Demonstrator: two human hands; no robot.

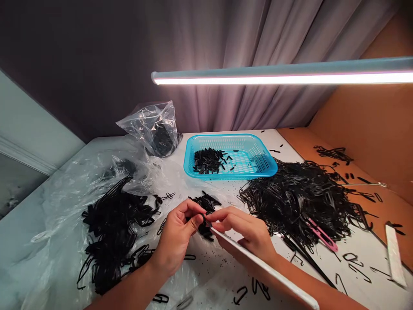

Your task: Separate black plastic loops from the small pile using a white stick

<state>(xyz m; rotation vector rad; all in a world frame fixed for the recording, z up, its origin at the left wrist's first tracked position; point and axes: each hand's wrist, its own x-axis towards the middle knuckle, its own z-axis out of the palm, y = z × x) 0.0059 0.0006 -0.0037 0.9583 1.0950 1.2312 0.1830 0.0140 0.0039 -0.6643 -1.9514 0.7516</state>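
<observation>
White stick slants from the lower right to the centre, its far end at the right hand. There, left hand thumb and forefinger pinch a small black piece; the right fingertips press together on it too. Beyond sits a blue basket, between a clear bag at upper left and a black pile at right.
</observation>
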